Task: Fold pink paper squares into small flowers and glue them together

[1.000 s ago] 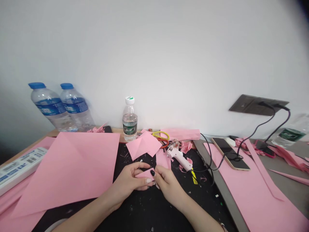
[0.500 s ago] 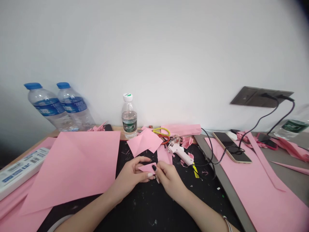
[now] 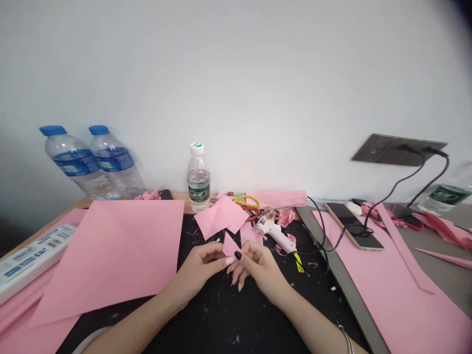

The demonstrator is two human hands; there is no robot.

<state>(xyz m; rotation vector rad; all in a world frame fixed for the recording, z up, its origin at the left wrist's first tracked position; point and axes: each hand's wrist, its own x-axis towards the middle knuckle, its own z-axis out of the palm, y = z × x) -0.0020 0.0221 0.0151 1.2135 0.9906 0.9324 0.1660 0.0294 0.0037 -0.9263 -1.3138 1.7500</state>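
Note:
A small folded piece of pink paper point(image 3: 229, 245) is held between both hands above the black mat point(image 3: 221, 314). My left hand point(image 3: 201, 268) pinches its left and lower edge, thumb in front. On the right side, my right hand point(image 3: 260, 268) grips it with thumb and index finger, its other fingers spread below. Just beyond the hands lie folded pink pieces point(image 3: 221, 215). A pale pink glue gun point(image 3: 276, 233) rests right of them, near yellow-handled scissors point(image 3: 248, 200).
Large pink sheets lie at left point(image 3: 118, 255) and right point(image 3: 383, 290). A small water bottle point(image 3: 199, 184) stands behind the mat; two larger bottles point(image 3: 79, 164) lean left. A phone point(image 3: 354, 226) and black cables are at right, beside a white box point(image 3: 33, 260) far left.
The small pink piece has been turned so its point faces up instead of left. My right hand's lower fingers have spread out beneath it.

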